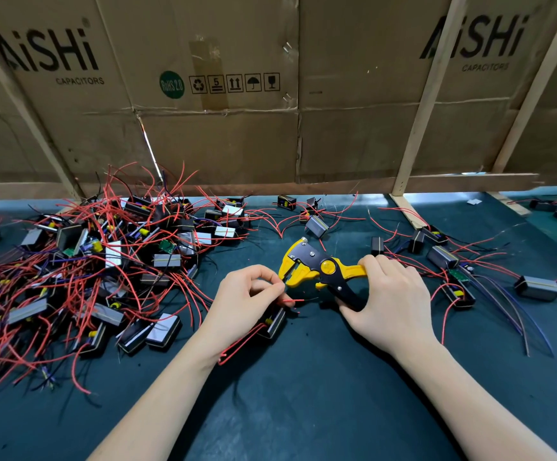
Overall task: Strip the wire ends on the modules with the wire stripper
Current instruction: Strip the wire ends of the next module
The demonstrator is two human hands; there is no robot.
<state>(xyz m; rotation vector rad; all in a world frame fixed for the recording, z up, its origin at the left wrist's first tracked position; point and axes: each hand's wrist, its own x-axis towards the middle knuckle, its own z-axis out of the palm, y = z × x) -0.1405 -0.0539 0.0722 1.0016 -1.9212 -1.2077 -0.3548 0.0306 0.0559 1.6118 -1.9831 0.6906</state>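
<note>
Cardboard wall point(224, 134): I see flattened brown cartons, creased and taped, printed "AiSHi CAPACITORS", braced by pale wooden battens, standing along the far edge of the table.
Table point(303, 394): dark teal mat, matte, speckled with tiny scraps.
Pile of modules point(104, 261): on my left, too many small black boxy units to count, some with silvery faces and yellow parts, tangled in thin red and black wires.
Loose modules point(443, 257): roughly ten scattered singly on my right, well apart from the pile.
Right hand point(390, 304): I have its fingers curled round both handles of the wire stripper.
Left hand point(247, 301): thumb and forefinger pinch a wire at the stripper's jaws; the remaining fingers are curled over the held module.
Wire stripper point(317, 267): one, yellow and black, long axis running left to right, jaws pointing left toward my left hand, handles right.
Held module point(274, 322): one, black, yellow part showing, under my left hand.
Red wire point(293, 300): one short end pointing right, below the jaws.
</note>
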